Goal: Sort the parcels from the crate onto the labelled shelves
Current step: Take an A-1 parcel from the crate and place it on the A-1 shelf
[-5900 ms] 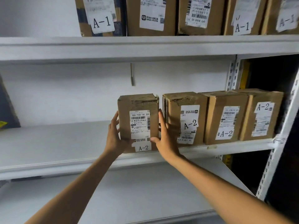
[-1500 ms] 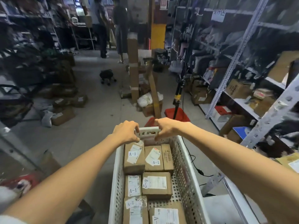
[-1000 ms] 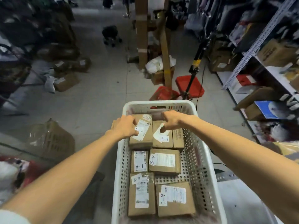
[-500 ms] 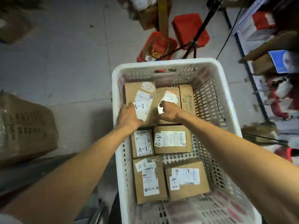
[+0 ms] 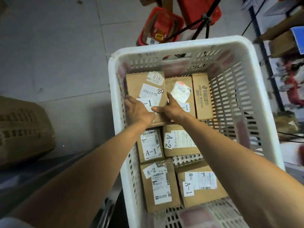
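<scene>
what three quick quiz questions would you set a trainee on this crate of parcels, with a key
1. True or false: the left hand and the right hand both grip the far-left parcel in the white crate.
2. How many parcels in the crate show an A-2 label? A) one B) two C) four
3. Fill the blank: the near-right parcel is labelled ___.
Key: 1 true; 2 B; 3 A-1.
</scene>
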